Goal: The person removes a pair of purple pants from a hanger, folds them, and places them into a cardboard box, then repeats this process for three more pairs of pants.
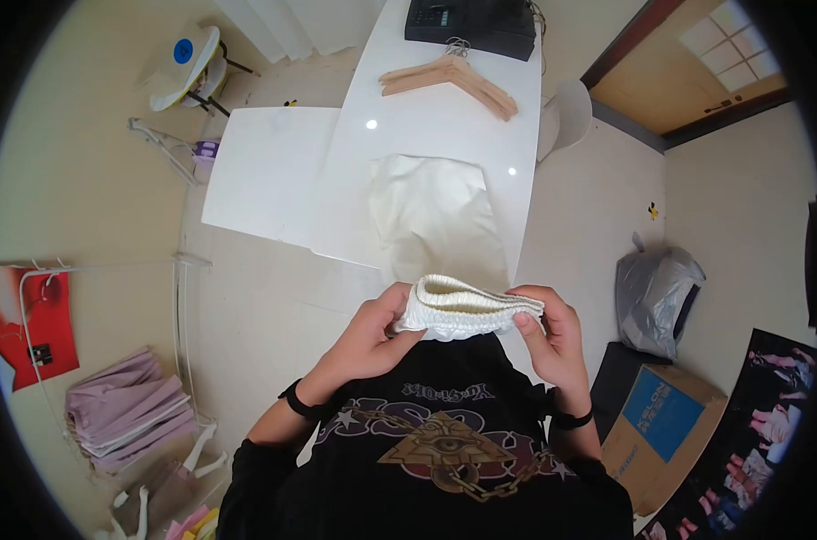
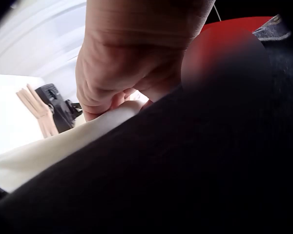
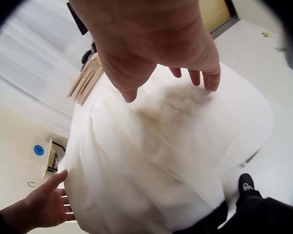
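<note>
A white garment (image 1: 435, 198) with a gathered elastic waistband (image 1: 467, 322) stretches from the table toward the person's body. In the head view the left hand (image 1: 370, 335) grips the waistband's left end, thumb in front. At its other end, the right hand (image 1: 558, 340) pinches the folded band between thumb and fingers. The band's opening faces up in a narrow loop. The left wrist view has the left hand (image 2: 132, 63) bent over white cloth, fingertips partly hidden. In the right wrist view, the right hand's thumb and fingers stand apart over the cloth (image 3: 136, 161).
Beneath the garment is a white table (image 1: 345, 171). Wooden hangers (image 1: 449, 76) and a black machine (image 1: 471, 25) sit at its far end. A white chair (image 1: 566, 117) stands right of it. To the right are a grey plastic bag (image 1: 656, 297) and a cardboard box (image 1: 665, 432); folded mauve clothes (image 1: 125, 409) hang left.
</note>
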Motion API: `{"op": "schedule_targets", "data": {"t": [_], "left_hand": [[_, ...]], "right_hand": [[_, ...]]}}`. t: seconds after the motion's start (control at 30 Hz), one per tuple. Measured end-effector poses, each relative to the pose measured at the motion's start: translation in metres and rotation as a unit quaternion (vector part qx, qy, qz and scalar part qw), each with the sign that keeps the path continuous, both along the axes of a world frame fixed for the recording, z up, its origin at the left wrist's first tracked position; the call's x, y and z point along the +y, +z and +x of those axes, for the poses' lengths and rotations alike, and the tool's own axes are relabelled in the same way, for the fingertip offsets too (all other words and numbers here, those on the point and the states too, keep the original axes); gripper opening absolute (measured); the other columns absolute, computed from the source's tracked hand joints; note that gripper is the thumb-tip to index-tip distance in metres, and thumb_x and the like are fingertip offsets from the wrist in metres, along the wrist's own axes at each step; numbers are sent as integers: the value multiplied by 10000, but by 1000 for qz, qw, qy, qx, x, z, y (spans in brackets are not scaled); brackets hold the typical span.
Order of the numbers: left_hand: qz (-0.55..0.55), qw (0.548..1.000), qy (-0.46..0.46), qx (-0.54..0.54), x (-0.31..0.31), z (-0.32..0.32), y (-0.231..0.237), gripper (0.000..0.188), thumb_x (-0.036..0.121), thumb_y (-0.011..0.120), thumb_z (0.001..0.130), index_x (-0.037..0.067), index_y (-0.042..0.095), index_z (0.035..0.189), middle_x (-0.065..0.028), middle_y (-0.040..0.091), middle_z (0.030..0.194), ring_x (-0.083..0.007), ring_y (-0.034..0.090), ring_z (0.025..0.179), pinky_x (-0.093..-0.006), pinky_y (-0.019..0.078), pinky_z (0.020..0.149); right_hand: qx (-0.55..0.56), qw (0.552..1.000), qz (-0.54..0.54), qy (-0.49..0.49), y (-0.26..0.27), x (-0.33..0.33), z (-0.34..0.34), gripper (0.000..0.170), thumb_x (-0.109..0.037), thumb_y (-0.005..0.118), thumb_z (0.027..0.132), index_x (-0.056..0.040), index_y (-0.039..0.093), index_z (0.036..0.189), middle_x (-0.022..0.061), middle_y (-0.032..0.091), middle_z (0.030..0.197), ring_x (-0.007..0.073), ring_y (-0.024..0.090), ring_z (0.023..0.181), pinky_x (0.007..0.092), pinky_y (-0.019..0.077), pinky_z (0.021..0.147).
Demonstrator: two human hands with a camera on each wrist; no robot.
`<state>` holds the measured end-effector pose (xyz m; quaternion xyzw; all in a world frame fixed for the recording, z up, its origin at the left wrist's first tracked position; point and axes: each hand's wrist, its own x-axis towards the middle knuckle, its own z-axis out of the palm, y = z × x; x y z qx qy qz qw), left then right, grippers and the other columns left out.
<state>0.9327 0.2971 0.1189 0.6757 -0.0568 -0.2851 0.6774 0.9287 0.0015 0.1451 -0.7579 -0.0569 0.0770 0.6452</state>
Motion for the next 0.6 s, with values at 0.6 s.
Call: {"op": "schedule_targets", "data": {"t": [0.6], "left_hand": [[306,935,170,-54,18,214,-254,813,384,815,936,-62,441,1505,-293,614,1382,-379,640,1217,-459,525,1049]], "right_hand": [[136,946,-255,-149,-289,63,248,677,-373,785,974,41,549,1456,211,735,1192,314,720,1028,385,559,953]]}}
